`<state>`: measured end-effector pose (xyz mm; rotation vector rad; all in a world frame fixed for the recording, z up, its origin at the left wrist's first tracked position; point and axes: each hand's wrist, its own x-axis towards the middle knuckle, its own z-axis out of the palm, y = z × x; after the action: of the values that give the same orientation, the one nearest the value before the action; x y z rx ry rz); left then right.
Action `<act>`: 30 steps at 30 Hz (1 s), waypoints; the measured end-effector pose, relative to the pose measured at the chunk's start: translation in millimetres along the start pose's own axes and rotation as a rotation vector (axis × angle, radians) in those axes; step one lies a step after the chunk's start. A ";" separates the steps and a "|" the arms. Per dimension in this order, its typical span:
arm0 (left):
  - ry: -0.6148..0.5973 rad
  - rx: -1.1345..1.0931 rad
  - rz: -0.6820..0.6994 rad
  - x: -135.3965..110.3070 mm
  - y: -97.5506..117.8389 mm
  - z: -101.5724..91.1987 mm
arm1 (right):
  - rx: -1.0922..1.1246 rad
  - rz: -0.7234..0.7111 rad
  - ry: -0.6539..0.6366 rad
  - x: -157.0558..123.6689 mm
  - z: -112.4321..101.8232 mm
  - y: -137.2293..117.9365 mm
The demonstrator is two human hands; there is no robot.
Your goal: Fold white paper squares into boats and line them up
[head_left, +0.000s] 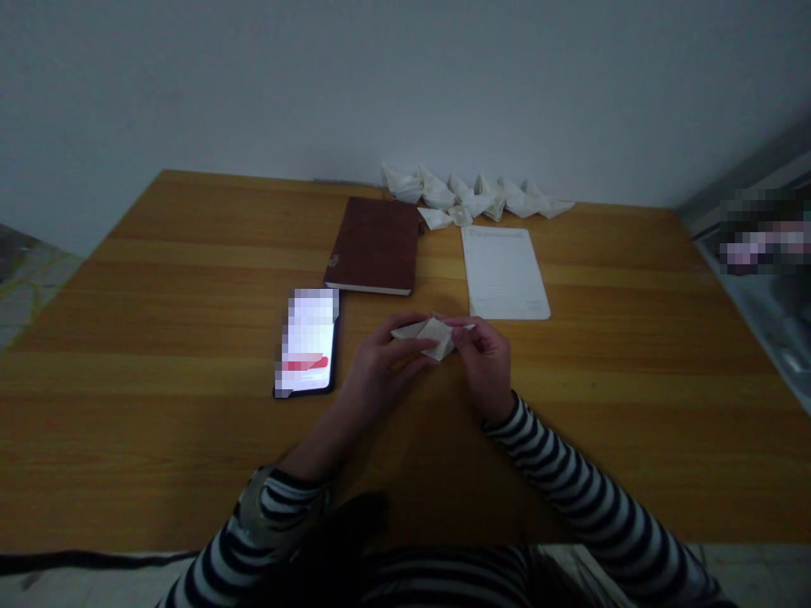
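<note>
A small folded white paper [436, 337] is between my two hands, above the middle of the wooden table. It has a pointed tip on each side and a diamond-shaped middle. My left hand [384, 359] pinches its left part with thumb and fingers. On the other side, my right hand [487, 359] grips the right tip, its fingers partly hidden behind the paper. Beyond my hands lies a lined white sheet [505, 272]. Along the wall stand several folded paper boats [472, 198].
A brown notebook [377, 245] lies closed behind my left hand. Left of that hand, a phone [309, 342] with a lit screen rests on the wooden table [158, 338]. The wall [405, 84] borders the table's far edge.
</note>
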<state>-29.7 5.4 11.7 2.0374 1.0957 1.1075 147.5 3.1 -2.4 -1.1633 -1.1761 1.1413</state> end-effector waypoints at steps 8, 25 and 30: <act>0.045 -0.034 -0.104 2.5 -2.2 0.6 | 0.164 0.064 -0.033 -1.7 1.6 3.9; 0.184 -0.251 -0.636 6.2 9.3 2.8 | 0.182 0.196 -0.088 2.5 1.8 2.6; 0.064 -0.427 -0.768 8.8 2.4 -8.3 | 0.085 0.070 -0.213 12.8 -16.2 -6.9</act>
<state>-33.1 12.4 21.1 1.0981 1.3622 0.8894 164.6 14.5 4.7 -1.0440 -1.2419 1.3815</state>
